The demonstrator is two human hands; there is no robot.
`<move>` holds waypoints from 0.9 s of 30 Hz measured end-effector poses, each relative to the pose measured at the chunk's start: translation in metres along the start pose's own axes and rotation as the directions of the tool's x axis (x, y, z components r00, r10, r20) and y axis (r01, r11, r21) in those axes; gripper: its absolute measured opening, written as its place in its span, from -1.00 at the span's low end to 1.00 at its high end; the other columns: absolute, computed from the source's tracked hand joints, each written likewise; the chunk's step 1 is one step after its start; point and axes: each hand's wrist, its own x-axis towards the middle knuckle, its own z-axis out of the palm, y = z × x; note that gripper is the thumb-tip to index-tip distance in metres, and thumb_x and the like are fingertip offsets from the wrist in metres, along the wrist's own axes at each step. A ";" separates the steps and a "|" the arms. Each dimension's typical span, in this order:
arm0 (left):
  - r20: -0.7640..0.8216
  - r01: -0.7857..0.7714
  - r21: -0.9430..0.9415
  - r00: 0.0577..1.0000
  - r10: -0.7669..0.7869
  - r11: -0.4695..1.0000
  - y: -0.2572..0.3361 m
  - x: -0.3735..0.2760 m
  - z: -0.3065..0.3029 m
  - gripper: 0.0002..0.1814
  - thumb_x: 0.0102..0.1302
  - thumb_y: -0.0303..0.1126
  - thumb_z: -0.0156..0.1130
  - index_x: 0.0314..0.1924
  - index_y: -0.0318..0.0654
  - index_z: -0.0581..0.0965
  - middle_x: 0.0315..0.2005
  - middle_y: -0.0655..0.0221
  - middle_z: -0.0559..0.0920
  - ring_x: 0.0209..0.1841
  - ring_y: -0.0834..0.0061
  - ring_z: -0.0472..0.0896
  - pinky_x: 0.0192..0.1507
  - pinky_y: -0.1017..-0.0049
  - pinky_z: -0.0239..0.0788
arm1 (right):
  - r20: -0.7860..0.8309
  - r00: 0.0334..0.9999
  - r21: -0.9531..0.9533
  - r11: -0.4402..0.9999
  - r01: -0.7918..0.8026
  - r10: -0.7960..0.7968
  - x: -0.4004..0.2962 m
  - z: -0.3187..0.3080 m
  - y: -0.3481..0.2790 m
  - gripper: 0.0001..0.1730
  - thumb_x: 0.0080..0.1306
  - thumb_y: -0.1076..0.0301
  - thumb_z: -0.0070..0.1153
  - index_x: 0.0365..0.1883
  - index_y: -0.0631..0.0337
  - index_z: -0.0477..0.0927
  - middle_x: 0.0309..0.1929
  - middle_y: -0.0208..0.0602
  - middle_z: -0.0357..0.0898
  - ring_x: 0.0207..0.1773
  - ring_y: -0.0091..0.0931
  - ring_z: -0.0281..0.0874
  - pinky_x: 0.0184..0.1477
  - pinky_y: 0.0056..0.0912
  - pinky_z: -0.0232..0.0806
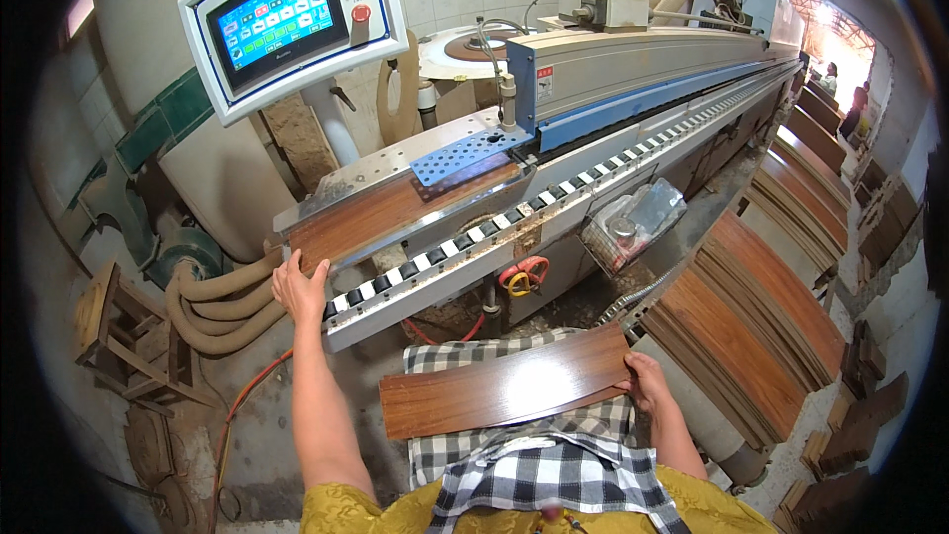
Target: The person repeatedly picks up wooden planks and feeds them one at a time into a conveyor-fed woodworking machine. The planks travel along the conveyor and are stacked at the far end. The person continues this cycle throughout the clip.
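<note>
My left hand [300, 287] is at the left end of a brown wood-grain board [371, 221], with thumb and fingers spread around that end. The board lies flat on the metal infeed bed of an edge-banding machine [637, 67], and its far part passes under a blue perforated guard plate [467, 157]. My right hand [647, 383] grips the right end of a glossy wood-grain plank [474, 393], thumb on top and fingers mostly hidden below. This plank lies across my lap over a checked apron [549, 467]. Another plank edge shows beneath it.
A roller track [437, 254] runs along the machine's front. A control panel [278, 22] stands upper left. Stacked boards [726, 341] stand to my right, near a wire basket [630, 226]. A wooden stool [130, 341] and hoses [215, 311] are left. People [852, 107] are far off.
</note>
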 end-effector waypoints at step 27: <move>0.254 0.060 -0.082 0.966 -0.038 0.995 0.094 -0.006 0.036 -0.19 0.15 0.12 0.18 0.30 -0.15 0.24 0.24 0.21 0.31 0.36 0.18 0.08 0.35 -0.09 -0.44 | 0.137 0.983 0.109 0.988 0.107 -0.121 -0.017 0.006 -0.008 -0.57 0.36 0.21 -0.02 0.12 0.24 0.36 -0.38 -0.23 0.60 -0.52 -0.45 0.59 -0.49 -0.48 0.51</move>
